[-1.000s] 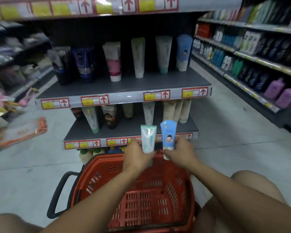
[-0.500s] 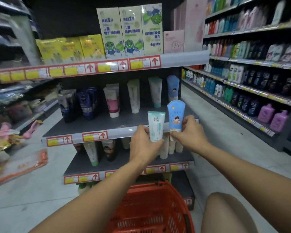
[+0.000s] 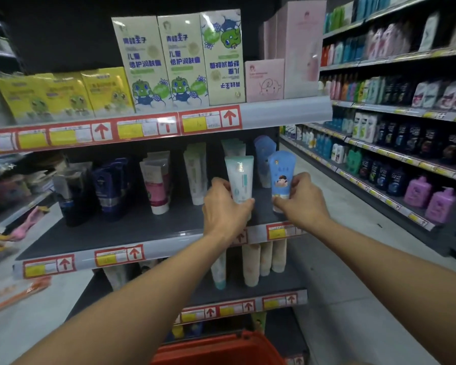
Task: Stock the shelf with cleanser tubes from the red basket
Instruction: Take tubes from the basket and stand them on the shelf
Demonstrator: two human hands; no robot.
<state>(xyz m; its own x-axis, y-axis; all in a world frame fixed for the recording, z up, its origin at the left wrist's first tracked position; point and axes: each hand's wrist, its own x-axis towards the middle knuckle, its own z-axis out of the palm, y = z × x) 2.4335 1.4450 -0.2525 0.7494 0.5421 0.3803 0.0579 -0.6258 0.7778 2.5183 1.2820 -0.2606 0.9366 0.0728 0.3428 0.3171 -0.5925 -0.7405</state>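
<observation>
My left hand [image 3: 225,206] grips a pale green-white cleanser tube [image 3: 239,177], held upright over the middle shelf [image 3: 121,233]. My right hand [image 3: 302,200] grips a blue tube with a cartoon child [image 3: 281,173], also upright, just to the right. Both tubes stand in front of matching tubes at the back of that shelf, a green-white row [image 3: 233,147] and a blue row [image 3: 263,154]. Whether the held tubes touch the shelf board is hidden by my hands. The red basket [image 3: 216,349] shows only its rim at the bottom edge.
Further left on the middle shelf stand white [image 3: 195,175], pink [image 3: 156,185] and dark blue tubes [image 3: 108,185]. Boxed products [image 3: 179,61] fill the top shelf. Beige tubes [image 3: 258,262] stand on the lower shelf. A long aisle shelf of bottles [image 3: 406,154] runs along the right.
Both hands have risen from above the basket to the middle shelf, carrying the two tubes forward toward the matching rows. The view has tilted up, so the basket has dropped to the bottom edge.
</observation>
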